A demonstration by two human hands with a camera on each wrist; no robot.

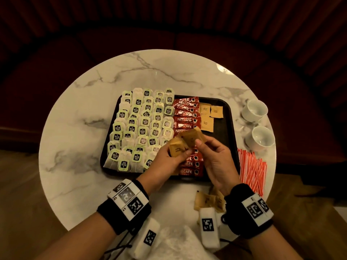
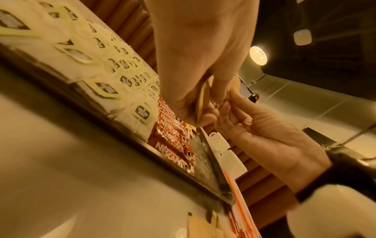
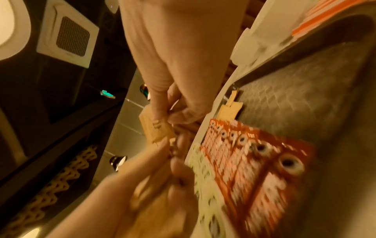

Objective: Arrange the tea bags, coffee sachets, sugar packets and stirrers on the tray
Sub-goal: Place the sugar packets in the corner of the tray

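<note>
A black tray [image 1: 228,128] sits on the round marble table. Rows of tea bags [image 1: 139,126] fill its left part, and a column of red coffee sachets [image 1: 185,119] runs down its middle. Several brown sugar packets [image 1: 208,115] lie beside the sachets. Above the sachets both hands meet. My left hand [image 1: 174,156] grips a small stack of brown sugar packets [image 1: 177,148]. My right hand [image 1: 201,145] pinches one brown packet [image 1: 193,137] at the top of that stack. In the right wrist view the held packets [image 3: 156,127] show between the fingers.
Two white cups [image 1: 260,136] stand at the table's right edge. A heap of red-and-white stirrers [image 1: 250,169] lies right of the tray. More brown sugar packets [image 1: 208,200] lie on the table near the front edge, under my right wrist.
</note>
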